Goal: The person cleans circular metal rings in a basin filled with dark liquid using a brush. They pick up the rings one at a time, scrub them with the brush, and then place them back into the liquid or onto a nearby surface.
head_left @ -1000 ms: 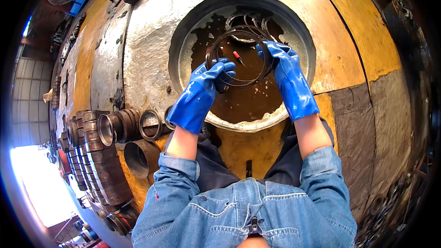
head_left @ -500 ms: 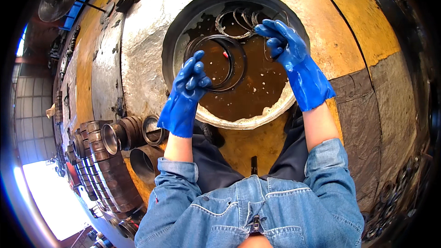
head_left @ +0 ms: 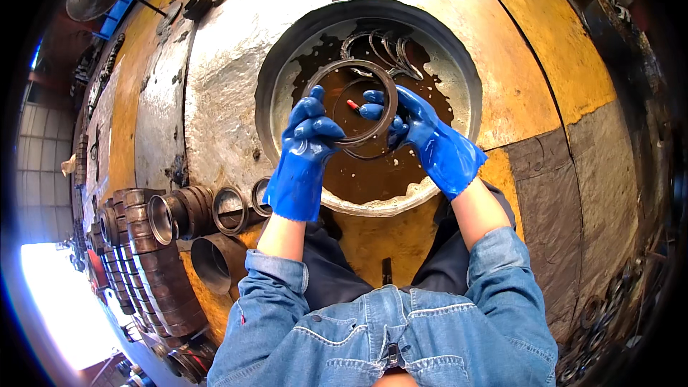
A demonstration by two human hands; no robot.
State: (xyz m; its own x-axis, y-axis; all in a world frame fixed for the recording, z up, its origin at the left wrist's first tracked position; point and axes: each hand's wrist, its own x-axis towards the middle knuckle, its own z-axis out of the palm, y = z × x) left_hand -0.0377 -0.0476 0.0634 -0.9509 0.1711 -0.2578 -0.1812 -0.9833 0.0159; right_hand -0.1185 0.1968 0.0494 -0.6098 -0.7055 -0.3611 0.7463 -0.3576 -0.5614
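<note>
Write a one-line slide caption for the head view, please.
Two blue-gloved hands, left hand and right hand, hold a dark ring above an oily basin.

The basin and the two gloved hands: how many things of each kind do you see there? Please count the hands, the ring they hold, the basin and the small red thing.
Blue-gloved hands: 2, the left hand and the right hand
Dark ring held by both hands: 1
Round basin of brown liquid: 1
Small red thing seen through the ring: 1
Total: 5
</note>
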